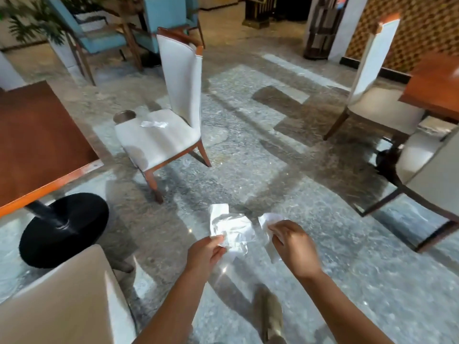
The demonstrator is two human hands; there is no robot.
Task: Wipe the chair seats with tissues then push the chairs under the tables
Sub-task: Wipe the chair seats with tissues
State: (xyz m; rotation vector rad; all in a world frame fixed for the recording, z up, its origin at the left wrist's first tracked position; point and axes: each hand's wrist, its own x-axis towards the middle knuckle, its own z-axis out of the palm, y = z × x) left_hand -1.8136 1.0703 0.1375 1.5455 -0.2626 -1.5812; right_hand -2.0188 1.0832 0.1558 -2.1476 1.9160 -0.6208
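My left hand [207,252] pinches a crumpled white tissue [231,229] over the floor. My right hand [293,242] grips a second, smaller tissue piece [267,220] just to the right of it. A white upholstered chair [159,140] with wooden legs stands away from the brown table [37,145] at the left, its seat facing that table. Another crumpled tissue [154,124] lies on that seat. A second white chair [372,100] stands at the right by another wooden table [437,88].
The left table's black round base [64,229] rests on the marble floor. A cream chair back [67,301] fills the bottom left. Another cream chair [427,170] is at the right edge. Blue armchairs [99,38] and a plant stand at the back.
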